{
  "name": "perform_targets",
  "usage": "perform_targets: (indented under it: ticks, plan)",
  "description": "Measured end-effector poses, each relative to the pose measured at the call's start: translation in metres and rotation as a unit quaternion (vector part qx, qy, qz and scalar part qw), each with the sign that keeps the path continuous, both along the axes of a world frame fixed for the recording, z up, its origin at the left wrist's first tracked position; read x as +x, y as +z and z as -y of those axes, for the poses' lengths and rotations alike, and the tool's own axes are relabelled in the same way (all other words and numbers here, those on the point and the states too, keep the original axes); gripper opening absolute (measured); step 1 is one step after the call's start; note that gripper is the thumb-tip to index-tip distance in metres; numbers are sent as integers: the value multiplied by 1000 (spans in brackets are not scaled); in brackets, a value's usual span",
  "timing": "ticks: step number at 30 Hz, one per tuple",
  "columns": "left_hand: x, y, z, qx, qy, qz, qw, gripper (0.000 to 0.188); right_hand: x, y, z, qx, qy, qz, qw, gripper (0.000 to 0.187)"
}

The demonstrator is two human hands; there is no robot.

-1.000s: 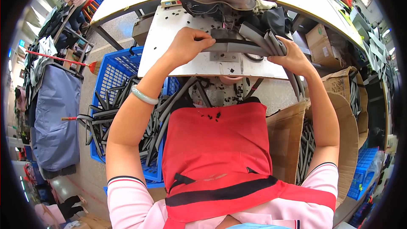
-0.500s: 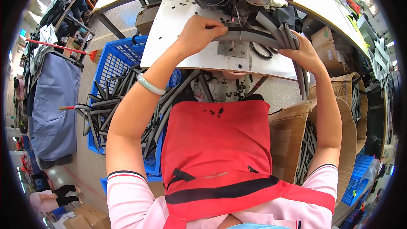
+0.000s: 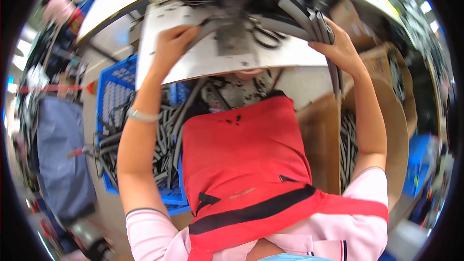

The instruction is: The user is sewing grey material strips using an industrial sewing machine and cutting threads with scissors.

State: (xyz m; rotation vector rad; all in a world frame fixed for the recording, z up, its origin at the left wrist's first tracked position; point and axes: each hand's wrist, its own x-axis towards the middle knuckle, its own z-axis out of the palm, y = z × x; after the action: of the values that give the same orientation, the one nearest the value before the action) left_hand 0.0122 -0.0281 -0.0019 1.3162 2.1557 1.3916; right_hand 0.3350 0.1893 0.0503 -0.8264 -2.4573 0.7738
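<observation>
My left hand (image 3: 173, 48) is closed on the end of a grey fabric strip (image 3: 209, 28) at the left part of the white worktable (image 3: 183, 65). The strip runs toward a blurred machine (image 3: 234, 7) at the table's back. On the right, my right hand (image 3: 342, 50) grips a bundle of long grey strips (image 3: 319, 28), their ends hanging below the hand. One grey length (image 3: 285, 26) reaches from the bundle toward the machine; blur hides whether it joins the piece in my left hand. Black-handled scissors (image 3: 267, 38) lie between my hands, beside a metal plate (image 3: 233, 42).
A blue crate (image 3: 116, 78) full of dark grey strips stands left of my lap. Right of it, a cardboard box (image 3: 316, 140) holds more strips. Small black scraps lie on my red apron (image 3: 241, 150). A blue-grey covered stack (image 3: 63, 150) stands far left.
My left hand has moved left and slightly down, drawing the strip end along. My right hand keeps its grip on the bundle. The whole view has shifted and blurred.
</observation>
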Motion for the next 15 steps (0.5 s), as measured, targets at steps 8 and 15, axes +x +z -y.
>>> perform_targets:
  ticks: [8,15]
  plan:
    - [43,-78,104,-46,42,1,998,22,226,20,29,387,-267,79,879,70]
    - [183,-56,81,57,-93,38,993,11,114,-105,137,-220,61,-110,967,53]
